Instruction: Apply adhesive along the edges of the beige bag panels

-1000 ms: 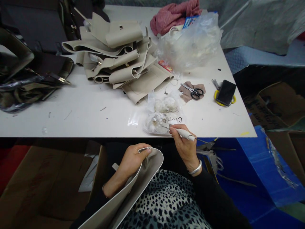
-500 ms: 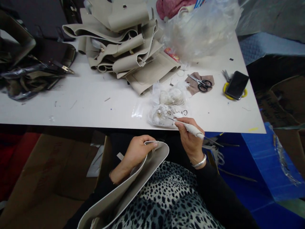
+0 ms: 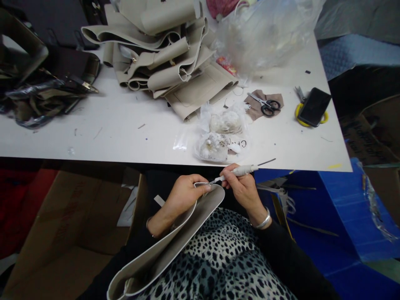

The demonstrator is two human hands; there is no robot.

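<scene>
Over my lap, my left hand (image 3: 184, 197) pinches the upper edge of a beige leather-like bag piece (image 3: 175, 250), which curves open toward me. My right hand (image 3: 242, 189) grips a white-handled tool with a thin metal tip (image 3: 245, 170). The tip meets the edge of the beige piece close to my left thumb, and a thin dark rod sticks out of the handle's other end. Just beyond, on the table, sits a clear plastic bag (image 3: 215, 146) holding whitish, dirty material.
On the white table (image 3: 125, 137) lie a heap of beige bag pieces (image 3: 168, 54), scissors (image 3: 265, 103) on a brown scrap, and a phone (image 3: 315, 106) over yellow-handled scissors. Dark bags (image 3: 62, 75) are at left. Below stand a cardboard box (image 3: 78, 225) and a blue container (image 3: 325, 233).
My right hand has brought the tool from the plastic bag down and left to the beige piece's edge. My left hand keeps its hold there.
</scene>
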